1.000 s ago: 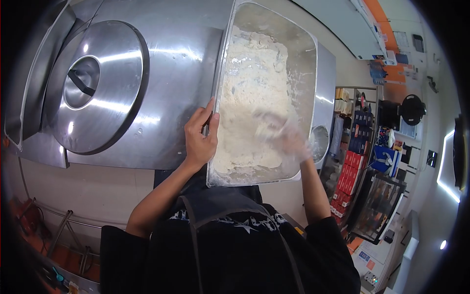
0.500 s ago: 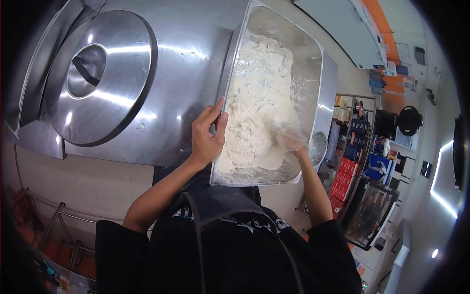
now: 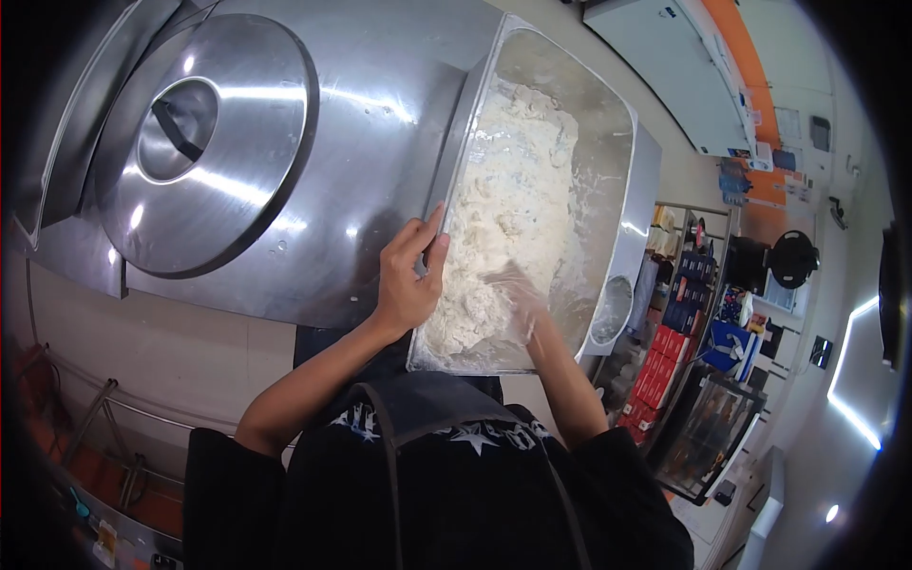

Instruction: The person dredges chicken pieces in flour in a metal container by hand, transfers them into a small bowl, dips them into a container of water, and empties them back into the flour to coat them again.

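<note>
A deep rectangular metal pan [image 3: 616, 123] holds a layer of white, floury powder [image 3: 518, 180], lumpy at the near end. My left hand [image 3: 410, 283] grips the pan's left rim near the front corner, with index finger and thumb against the edge. Down inside the pan, my right hand [image 3: 521, 302] touches the powder near the front. What looks like a thin clear glove, dusted white, covers it. Motion blurs its fingers, so I cannot make out whether they are closed or what they hold.
Left of the pan stretches a steel counter [image 3: 361, 190] with a large round steel lid [image 3: 252, 114] on it. To the right, beyond the pan, stand a shelf with red boxes [image 3: 660, 366] and a glass-fronted cabinet [image 3: 708, 432]. A metal rail [image 3: 142, 415] runs at lower left.
My right hand has moved left through the powder, away from the pan's right wall. The heap at the near end has been spread and shifted. My left hand stays on the rim.
</note>
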Available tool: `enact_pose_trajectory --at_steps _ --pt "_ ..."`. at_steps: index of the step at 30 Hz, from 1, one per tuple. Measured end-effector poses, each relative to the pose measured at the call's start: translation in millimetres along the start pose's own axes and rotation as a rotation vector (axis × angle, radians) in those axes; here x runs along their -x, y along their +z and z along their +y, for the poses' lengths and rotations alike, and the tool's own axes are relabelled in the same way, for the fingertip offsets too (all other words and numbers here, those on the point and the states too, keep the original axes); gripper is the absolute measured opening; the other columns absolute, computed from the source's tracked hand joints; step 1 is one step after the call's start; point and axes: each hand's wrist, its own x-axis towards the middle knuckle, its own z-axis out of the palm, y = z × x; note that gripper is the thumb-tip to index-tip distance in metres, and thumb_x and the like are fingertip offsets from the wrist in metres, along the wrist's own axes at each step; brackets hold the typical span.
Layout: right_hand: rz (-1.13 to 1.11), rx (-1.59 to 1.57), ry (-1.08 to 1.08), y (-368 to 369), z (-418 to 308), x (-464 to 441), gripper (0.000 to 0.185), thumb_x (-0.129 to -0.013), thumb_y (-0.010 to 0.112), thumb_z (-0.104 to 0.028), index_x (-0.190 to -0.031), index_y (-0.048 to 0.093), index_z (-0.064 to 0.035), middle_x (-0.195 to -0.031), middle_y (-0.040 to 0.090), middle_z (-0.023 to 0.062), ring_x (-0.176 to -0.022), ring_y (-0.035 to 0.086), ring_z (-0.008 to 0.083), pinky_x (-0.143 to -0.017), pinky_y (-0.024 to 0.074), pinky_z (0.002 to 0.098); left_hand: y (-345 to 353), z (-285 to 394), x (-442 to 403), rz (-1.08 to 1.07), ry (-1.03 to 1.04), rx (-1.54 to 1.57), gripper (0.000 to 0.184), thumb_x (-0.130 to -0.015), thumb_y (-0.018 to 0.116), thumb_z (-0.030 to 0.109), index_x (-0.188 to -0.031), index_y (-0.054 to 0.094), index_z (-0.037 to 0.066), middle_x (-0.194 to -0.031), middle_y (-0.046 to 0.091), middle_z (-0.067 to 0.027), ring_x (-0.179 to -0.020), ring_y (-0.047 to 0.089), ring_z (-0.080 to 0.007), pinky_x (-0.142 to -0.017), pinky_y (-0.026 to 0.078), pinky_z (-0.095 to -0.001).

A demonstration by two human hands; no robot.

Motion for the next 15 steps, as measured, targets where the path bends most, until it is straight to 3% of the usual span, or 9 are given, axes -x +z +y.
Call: enact_pose_trajectory --at_steps 6,9,12,15 --pt "0.1 0.708 -0.436 -34 -50 29 0.061 -0.086 0.075 -0.003 -0.142 0.05 -0.0024 -0.129 0.063 0.0065 -0.115 0.06 0.0171 -0.101 0.0499 0.0324 -1 0 0 -0.015 -0.034 0.006 0.036 -0.096 0.061 0.002 -0.131 0.061 -0.006 -0.074 0.048 -0.0106 -0.061 0.046 -0.0168 -0.059 0.041 -0.0311" --pt "-0.128 0.53 -0.349 -11 -83 56 0.063 -0.089 0.073 -0.007 -0.146 0.047 -0.0056 -0.13 0.063 0.0059 -0.117 0.06 0.0167 -0.1 0.0501 0.0326 -2 2 0 -0.019 -0.045 -0.002 0.036 -0.096 0.061 0.002 -0.131 0.061 -0.007 -0.073 0.047 -0.0108 -0.061 0.045 -0.0169 -0.058 0.04 -0.0311" --pt "-0.181 0.636 -0.334 -1 -102 49 0.064 -0.094 0.071 -0.017 -0.15 0.043 -0.0058 -0.131 0.062 0.0069 -0.116 0.06 0.0166 -0.098 0.0509 0.0315 -1 -2 0 -0.003 -0.019 -0.01 0.036 -0.096 0.062 0.002 -0.131 0.061 -0.007 -0.072 0.046 -0.0108 -0.061 0.045 -0.0168 -0.058 0.04 -0.0307" --pt "0.094 1.056 -0.397 -42 -80 -43 0.063 -0.098 0.064 -0.029 -0.152 0.041 -0.0061 -0.133 0.062 0.012 -0.113 0.062 0.0194 -0.097 0.0516 0.0309 -2 -1 0 -0.019 -0.018 -0.016 0.036 -0.095 0.062 0.002 -0.131 0.061 -0.006 -0.072 0.047 -0.0109 -0.061 0.045 -0.0172 -0.058 0.04 -0.0309"
